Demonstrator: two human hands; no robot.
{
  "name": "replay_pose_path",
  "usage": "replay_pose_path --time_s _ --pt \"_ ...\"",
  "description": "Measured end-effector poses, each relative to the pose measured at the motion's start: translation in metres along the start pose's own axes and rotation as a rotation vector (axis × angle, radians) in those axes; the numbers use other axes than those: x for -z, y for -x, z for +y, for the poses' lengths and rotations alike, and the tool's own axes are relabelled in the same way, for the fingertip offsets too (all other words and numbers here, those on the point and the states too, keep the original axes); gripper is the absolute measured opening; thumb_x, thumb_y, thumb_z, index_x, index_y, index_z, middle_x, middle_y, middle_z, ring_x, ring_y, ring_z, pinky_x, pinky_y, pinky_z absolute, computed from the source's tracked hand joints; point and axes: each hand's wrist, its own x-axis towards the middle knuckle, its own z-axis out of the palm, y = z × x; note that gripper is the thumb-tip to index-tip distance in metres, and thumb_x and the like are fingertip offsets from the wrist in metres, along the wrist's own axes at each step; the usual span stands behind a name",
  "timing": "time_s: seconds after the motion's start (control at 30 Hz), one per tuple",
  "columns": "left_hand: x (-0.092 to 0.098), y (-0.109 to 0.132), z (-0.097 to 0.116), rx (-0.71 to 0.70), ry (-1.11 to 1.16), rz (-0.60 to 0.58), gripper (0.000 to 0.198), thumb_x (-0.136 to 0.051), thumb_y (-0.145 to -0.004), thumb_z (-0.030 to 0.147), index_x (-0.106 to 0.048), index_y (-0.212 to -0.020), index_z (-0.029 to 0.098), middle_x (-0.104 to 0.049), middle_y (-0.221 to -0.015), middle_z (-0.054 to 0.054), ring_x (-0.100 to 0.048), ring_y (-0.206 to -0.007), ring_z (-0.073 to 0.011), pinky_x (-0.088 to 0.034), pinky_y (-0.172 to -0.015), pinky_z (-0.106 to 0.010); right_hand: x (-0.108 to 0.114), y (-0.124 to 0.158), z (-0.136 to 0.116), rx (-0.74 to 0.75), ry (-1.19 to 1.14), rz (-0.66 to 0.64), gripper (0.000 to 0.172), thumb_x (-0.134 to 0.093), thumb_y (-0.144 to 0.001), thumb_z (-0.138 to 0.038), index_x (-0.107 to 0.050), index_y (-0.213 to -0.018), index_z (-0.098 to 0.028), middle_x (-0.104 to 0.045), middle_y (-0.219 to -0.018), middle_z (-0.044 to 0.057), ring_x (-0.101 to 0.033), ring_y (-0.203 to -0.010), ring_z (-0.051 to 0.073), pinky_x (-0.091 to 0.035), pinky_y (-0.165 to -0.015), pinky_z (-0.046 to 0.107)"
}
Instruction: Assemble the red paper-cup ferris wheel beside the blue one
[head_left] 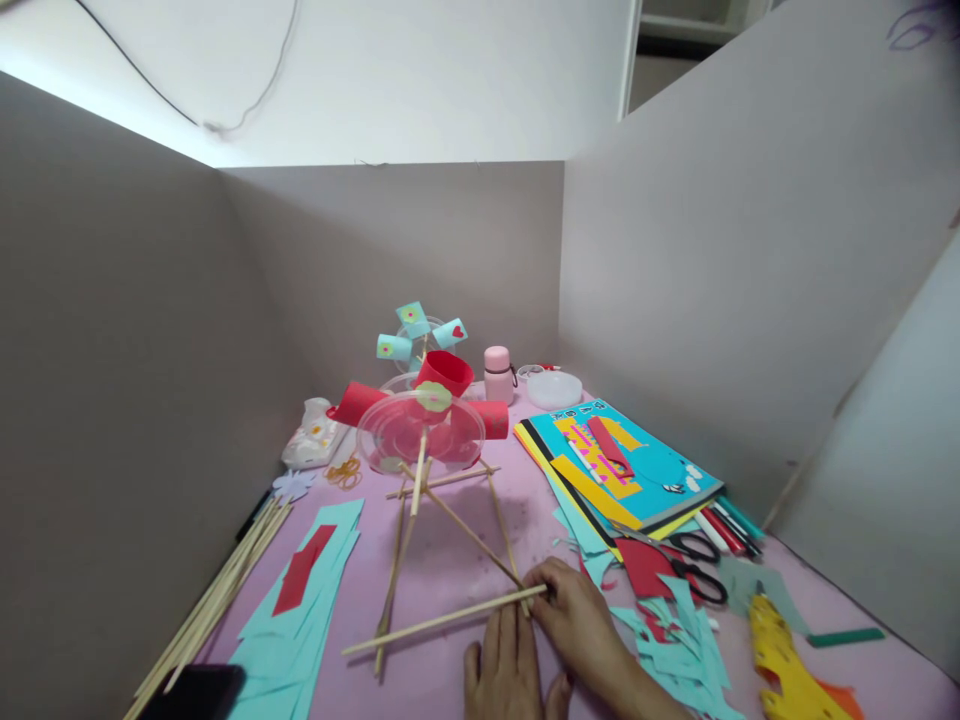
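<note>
A frame of thin wooden sticks (450,620) stands on the table, carrying a wheel of clear plastic lids (375,432) with red paper tubes (487,419) around it. At the wheel's middle is a pale green paper flower (433,397). My right hand (577,625) is closed around the right end of the frame's near crossbar, where it meets a slanting leg. My left hand (501,668) lies with fingers stretched out just below that bar, its fingertips close to the leg's foot. What the right fingertips press against is partly hidden.
Light blue paper strips (296,620), loose sticks (217,600) and a black phone (193,692) lie left. Scissors (694,570), paper scraps (675,650), a coloured pad (630,460) and a yellow glue gun (787,660) are right. Behind stand another wheel (411,320) and a pink bottle (497,377).
</note>
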Motion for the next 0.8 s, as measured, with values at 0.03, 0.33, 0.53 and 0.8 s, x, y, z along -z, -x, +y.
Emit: replay_pose_path --time_s 0.03,0.33,0.53,0.8 --pt "0.0007 -0.0002 -0.0006 0.003 0.016 0.001 0.051 -0.055 -0.072 0.031 -0.057 -0.122 0.018 -0.059 -0.125 -0.013 -0.055 -0.113 -0.0295 -0.044 -0.085 -0.043 0.0002 0.0002 -0.0002 -0.002 -0.003 0.003 0.018 -0.049 -0.072 -0.012 -0.065 -0.077 -0.02 -0.066 -0.079 0.002 -0.06 -0.077 0.017 -0.04 -0.068 0.025" --pt "0.0054 -0.0002 -0.0085 -0.034 0.096 0.044 0.048 -0.054 -0.075 0.037 -0.059 -0.12 0.021 -0.059 -0.126 -0.007 -0.054 -0.113 -0.0268 -0.041 -0.086 -0.036 0.0015 0.0007 -0.0023 -0.026 -0.011 0.008 0.017 -0.05 -0.072 -0.012 -0.065 -0.074 -0.02 -0.067 -0.078 0.003 -0.061 -0.077 0.017 -0.04 -0.068 0.025" --pt "0.0065 -0.0006 -0.0083 -0.044 0.076 0.024 0.049 -0.055 -0.075 0.035 -0.057 -0.123 0.023 -0.06 -0.125 -0.008 -0.054 -0.113 -0.0273 -0.041 -0.086 -0.038 0.001 -0.0002 -0.0013 -0.035 -0.017 0.008 0.018 -0.05 -0.071 -0.011 -0.066 -0.074 -0.02 -0.067 -0.077 0.003 -0.061 -0.075 0.018 -0.04 -0.067 0.025" --pt "0.0065 0.0 -0.0065 -0.038 0.068 0.008 0.052 -0.055 -0.071 0.027 -0.056 -0.123 0.024 -0.06 -0.125 -0.006 -0.054 -0.114 -0.027 -0.041 -0.085 -0.04 -0.0003 0.0008 -0.0011 -0.04 -0.027 0.015 0.019 -0.05 -0.07 -0.011 -0.067 -0.076 -0.019 -0.067 -0.077 0.003 -0.061 -0.075 0.018 -0.04 -0.067 0.025"
